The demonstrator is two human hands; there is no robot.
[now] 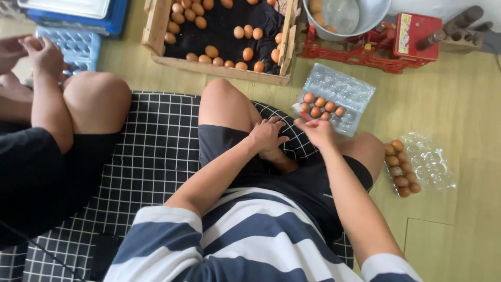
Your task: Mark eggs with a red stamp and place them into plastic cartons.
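presently left hand (267,134) loose on foot (279,159); right hand (317,130) grip unclear, beside egg tray (348,94)

egg tray (360,94) right of crate (156,26)

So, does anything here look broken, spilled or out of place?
Nothing stands out. The eggs in the clear tray look whole, and nothing is spilled. The right hand hovers by it; the left hand rests on the leg.

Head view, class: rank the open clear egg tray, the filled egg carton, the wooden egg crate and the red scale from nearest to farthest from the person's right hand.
From the right hand:
1. Open clear egg tray, just ahead.
2. Filled egg carton, on the right.
3. Red scale, farther ahead, right.
4. Wooden egg crate, far ahead, left; its order with the scale is close.
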